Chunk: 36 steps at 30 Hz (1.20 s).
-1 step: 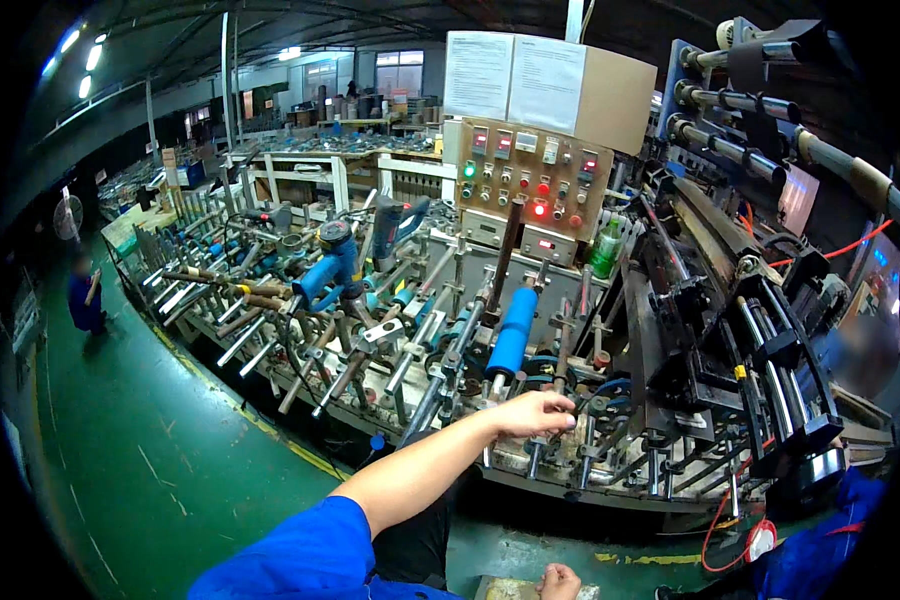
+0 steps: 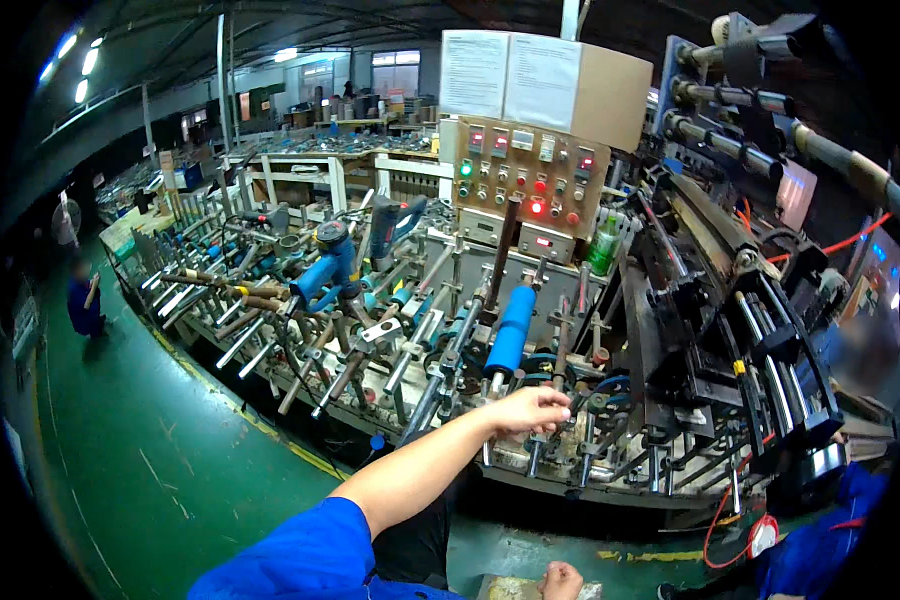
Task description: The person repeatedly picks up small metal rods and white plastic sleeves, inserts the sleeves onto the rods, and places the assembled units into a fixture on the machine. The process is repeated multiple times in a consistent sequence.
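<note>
My left hand (image 2: pixel 530 411) reaches across the front of a metal machine bench, its blue-sleeved arm coming from the lower left. Its fingers are bent in toward the thumb; whatever they may pinch is too small or hidden. Just beyond the fingertips stands a thin upright rod (image 2: pixel 561 345). A bright blue roller (image 2: pixel 513 328) lies on a slanted shaft behind the hand, apart from it. At the bottom edge my right hand (image 2: pixel 561 580) is curled closed, partly cut off by the frame; its contents do not show.
A control panel (image 2: pixel 535 180) with lit buttons rises at the back, beside a green bottle (image 2: pixel 603 245). Blue power tools (image 2: pixel 328 270) stand among metal rods to the left. Black roller machinery (image 2: pixel 730 330) fills the right. A person in blue (image 2: pixel 85 300) is far left; another blue sleeve (image 2: pixel 820 540) is lower right.
The view has shifted very slightly. My left hand has moved a little to the left, with its fingers drawn in slightly more; my right hand looks nearly the same.
</note>
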Available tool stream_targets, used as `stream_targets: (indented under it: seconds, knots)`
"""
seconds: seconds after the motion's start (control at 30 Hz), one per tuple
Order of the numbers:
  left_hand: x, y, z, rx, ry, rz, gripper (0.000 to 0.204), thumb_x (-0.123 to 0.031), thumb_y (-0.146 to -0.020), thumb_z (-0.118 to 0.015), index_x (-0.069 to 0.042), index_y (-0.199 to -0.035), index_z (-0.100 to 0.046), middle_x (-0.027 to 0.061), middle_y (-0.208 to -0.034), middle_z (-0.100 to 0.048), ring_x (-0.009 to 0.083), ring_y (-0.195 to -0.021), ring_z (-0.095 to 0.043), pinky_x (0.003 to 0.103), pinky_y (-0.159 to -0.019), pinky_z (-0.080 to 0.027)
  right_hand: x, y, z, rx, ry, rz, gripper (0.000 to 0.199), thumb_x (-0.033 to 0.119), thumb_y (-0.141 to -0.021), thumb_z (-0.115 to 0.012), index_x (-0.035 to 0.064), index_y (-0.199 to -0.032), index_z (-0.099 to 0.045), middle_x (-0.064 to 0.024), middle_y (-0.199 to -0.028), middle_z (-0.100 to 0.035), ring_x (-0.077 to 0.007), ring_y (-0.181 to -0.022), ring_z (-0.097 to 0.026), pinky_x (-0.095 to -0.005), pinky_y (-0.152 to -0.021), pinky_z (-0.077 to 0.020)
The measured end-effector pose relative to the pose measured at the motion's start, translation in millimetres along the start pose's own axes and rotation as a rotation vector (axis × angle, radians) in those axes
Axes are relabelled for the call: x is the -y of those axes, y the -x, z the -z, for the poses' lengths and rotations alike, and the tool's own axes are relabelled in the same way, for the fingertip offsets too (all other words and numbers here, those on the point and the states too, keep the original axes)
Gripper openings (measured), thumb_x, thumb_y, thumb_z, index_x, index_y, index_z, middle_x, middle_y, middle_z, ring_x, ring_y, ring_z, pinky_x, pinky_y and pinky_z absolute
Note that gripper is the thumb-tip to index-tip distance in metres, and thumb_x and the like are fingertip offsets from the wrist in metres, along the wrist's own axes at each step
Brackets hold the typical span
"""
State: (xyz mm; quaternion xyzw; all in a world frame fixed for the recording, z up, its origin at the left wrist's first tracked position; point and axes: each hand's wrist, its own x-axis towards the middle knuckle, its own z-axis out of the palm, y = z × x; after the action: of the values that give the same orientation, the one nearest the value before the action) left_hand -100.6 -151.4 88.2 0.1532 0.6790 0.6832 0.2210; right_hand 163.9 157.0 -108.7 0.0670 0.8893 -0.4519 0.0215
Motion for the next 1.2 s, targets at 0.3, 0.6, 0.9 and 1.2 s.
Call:
stream_targets:
  seconds: [0.3, 0.6, 0.9, 1.2]
  knots:
    - [2.2, -15.0, -4.3, -0.201, 0.099, 0.091, 0.039, -0.03, -0.104, -0.063, -0.003, -0.133, -0.058, 0.0068, -0.105, -0.068, 0.014, -0.085, -0.068, 0.029, -0.07, -0.057, 35.3, -74.8, 30.5, -0.163, -0.505, -0.126, 0.018, 0.019, -0.095, -0.069, 0.0013, -0.09, -0.07, -0.0037, -0.071, -0.065, -0.0114, -0.055, -0.057, -0.0307, -0.051, -0.048]
    - [-9.5, -9.3, -2.4, -0.309, 0.042, 0.099, 0.045, -0.032, -0.102, -0.065, -0.004, -0.136, -0.057, 0.0038, -0.109, -0.066, 0.0129, -0.093, -0.064, 0.03, -0.074, -0.055, 56.6, -159.3, 63.2, -0.214, -0.454, -0.201, 0.018, 0.023, -0.094, -0.071, 0.0059, -0.095, -0.074, -0.0039, -0.072, -0.069, -0.0187, -0.057, -0.064, -0.035, -0.053, -0.0533]
    - [7.9, 0.5, -25.6, 0.232, -0.71, 0.061, 0.063, -0.032, -0.092, -0.077, -0.007, -0.145, -0.054, 0.015, -0.11, -0.074, 0.0232, -0.101, -0.07, 0.036, -0.09, -0.056, 64.5, -31.3, -85.0, 0.419, -0.007, 0.202, 0.026, 0.035, -0.091, -0.073, 0.0138, -0.105, -0.067, -0.0135, -0.09, -0.073, -0.0338, -0.086, -0.071, -0.0451, -0.076, -0.0548]
    - [2.8, 0.1, -36.5, 0.214, -1.124, 0.087, 0.077, -0.051, -0.086, -0.074, -0.009, -0.147, -0.051, 0.0222, -0.119, -0.071, 0.0396, -0.11, -0.068, 0.045, -0.097, -0.054, 83.8, -20.5, -73.9, 0.499, 0.042, 0.156, 0.031, 0.038, -0.091, -0.071, 0.0131, -0.108, -0.068, -0.0131, -0.091, -0.074, -0.0346, -0.088, -0.071, -0.0444, -0.079, -0.0558]
